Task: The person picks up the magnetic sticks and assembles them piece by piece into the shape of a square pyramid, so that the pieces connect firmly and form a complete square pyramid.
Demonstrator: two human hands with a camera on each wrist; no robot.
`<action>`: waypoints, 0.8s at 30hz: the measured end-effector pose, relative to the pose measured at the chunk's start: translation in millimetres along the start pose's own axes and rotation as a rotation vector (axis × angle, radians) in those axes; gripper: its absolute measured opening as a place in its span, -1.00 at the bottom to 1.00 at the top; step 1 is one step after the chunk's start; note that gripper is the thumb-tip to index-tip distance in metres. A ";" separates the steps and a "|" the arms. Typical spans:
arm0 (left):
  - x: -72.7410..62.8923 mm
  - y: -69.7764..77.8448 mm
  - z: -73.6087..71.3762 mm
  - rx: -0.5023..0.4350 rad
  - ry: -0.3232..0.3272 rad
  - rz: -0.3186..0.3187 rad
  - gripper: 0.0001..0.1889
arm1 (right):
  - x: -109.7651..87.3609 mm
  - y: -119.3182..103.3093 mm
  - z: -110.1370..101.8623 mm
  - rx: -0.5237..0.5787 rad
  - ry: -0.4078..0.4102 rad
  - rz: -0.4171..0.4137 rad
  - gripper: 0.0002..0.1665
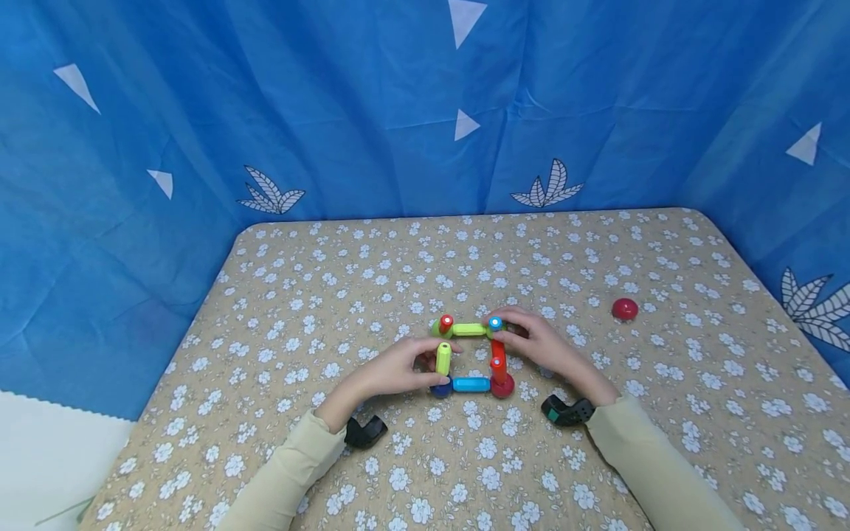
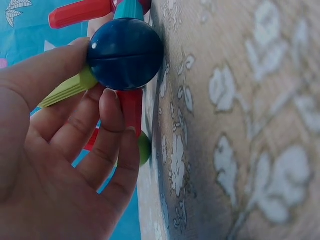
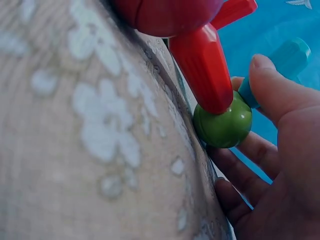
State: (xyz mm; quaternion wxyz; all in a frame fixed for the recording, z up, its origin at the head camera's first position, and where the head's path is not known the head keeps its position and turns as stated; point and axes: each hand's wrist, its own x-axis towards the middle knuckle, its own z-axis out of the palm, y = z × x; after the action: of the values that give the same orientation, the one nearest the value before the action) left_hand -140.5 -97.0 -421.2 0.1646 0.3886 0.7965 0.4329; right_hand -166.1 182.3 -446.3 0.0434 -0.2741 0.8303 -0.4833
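Observation:
Colored rods and balls, which look like magnetic building pieces, form a four-sided frame on the table. At its near left corner my left hand [image 1: 401, 363] holds a dark blue ball [image 2: 126, 54] between thumb and fingers; a yellow-green rod [image 1: 443, 359] stands up from it. My right hand [image 1: 538, 343] pinches an upright light blue rod [image 3: 290, 57] on the green ball [image 3: 223, 120] at the far right corner. A red ball [image 1: 502, 386] carrying an upright red rod [image 1: 498, 370] forms the near right corner. Another upright red rod [image 1: 446, 323] stands at the far left.
A blue rod [image 1: 471, 384] makes the near side and a yellow-green rod [image 1: 469, 330] the far side. A loose red ball [image 1: 625, 309] lies off to the right on the flowered tablecloth [image 1: 372, 258]. Behind hangs a blue curtain [image 1: 372, 96].

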 end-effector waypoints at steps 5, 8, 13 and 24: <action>0.1 -1.3 1.5 -0.046 0.010 0.001 -0.67 | 0.4 -0.9 0.9 -0.074 0.015 -0.038 -0.70; 1.2 -1.4 3.2 -0.071 0.023 -0.017 -0.73 | 0.2 -1.9 1.1 -0.115 0.023 -0.047 -0.69; 4.0 -0.3 6.5 -0.019 0.079 -0.053 -0.80 | 0.7 -5.3 1.3 -0.167 0.019 -0.018 -0.68; 2.3 -2.1 4.3 -0.069 0.062 -0.040 -0.70 | 1.3 -11.3 2.6 -0.177 -0.031 0.020 -0.62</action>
State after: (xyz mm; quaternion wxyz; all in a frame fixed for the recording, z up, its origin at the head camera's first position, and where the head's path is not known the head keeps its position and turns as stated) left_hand -140.4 -93.5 -425.3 0.1616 0.3531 0.7934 0.4687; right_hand -161.7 175.3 -438.1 0.0367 -0.2763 0.8716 -0.4033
